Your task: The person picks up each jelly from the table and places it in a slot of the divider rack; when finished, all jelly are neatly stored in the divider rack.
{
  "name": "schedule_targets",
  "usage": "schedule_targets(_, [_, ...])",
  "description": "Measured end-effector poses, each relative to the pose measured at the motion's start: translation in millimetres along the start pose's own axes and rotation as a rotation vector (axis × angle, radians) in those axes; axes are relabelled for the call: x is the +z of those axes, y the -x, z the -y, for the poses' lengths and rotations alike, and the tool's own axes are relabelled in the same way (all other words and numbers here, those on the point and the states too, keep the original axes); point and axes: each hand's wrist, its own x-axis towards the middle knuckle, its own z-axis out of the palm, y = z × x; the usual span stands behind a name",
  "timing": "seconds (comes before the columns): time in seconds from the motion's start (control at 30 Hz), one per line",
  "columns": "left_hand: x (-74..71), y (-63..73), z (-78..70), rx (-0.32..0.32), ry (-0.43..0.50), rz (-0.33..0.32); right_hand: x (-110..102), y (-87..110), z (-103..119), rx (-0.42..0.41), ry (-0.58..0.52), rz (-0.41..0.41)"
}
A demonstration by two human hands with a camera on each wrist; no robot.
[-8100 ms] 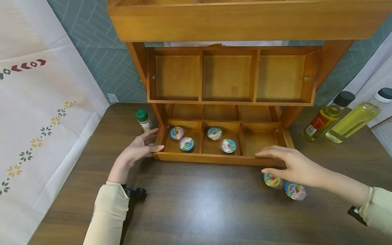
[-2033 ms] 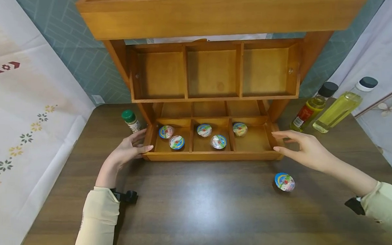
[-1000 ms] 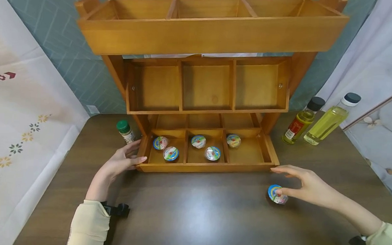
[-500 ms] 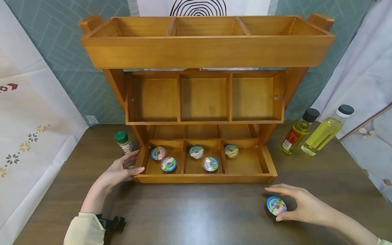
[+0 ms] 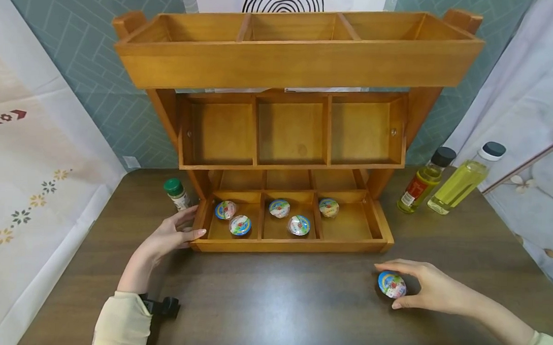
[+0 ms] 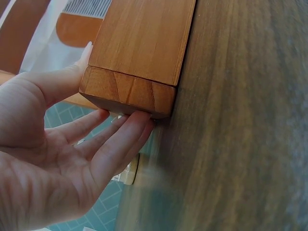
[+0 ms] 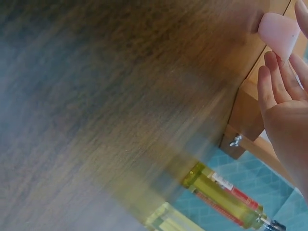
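Note:
A three-tier wooden rack stands on the table. My left hand holds the left front corner of its bottom tray, thumb at the front and fingers along the outer side. My right hand pinches a small jelly cup with a printed foil lid, thumb on the near edge and fingers on the far one. The right wrist view shows this cup's pink body at the fingertips, low over the table. Two jelly cups lie in the tray's left compartment, two in the middle, and one in the right.
A green-capped shaker stands left of the rack, just beyond my left hand. On the right are a red-labelled oil bottle and a taller pale oil bottle. A tiled wall rises behind.
One jelly cup has gone from the table into the tray's right compartment. My right hand has moved from the tray to the last table cup and closed on it. The left hand stays at the corner.

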Motion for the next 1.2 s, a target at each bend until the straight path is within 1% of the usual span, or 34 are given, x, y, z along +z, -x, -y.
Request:
schedule_targets(0.23, [-2.7, -3.0, -1.3, -0.006, 0.004, -0.001, -1.4, 0.3, -0.5, 0.024, 0.024, 0.002])
schedule_targets(0.5, [1.7, -7.2, -0.8, 0.002, 0.032, -0.005, -3.0, 5.5, -7.4, -0.002, 0.030, -0.016])
schedule_targets(0.7, [3.0, -6.2, -0.4, 0.004, 0.057, -0.004, -3.0, 4.9, -6.2, -0.011, 0.017, -0.028])
schedule_targets(0.77, [3.1, -5.4, -0.8, 0.005, 0.062, -0.002, -3.9, 5.5, -5.4, 0.000, 0.010, -0.031])
schedule_targets(0.97, [2.6, -3.3, -1.6, 0.010, 0.063, -0.007, -15.3, 4.3, -1.8, 0.041, -0.015, -0.049])
schedule_targets(1.2, [0.2, -1.4, 2.2, -0.002, 0.049, -0.014, -33.3, -9.9, 2.5, 0.075, -0.035, -0.068])
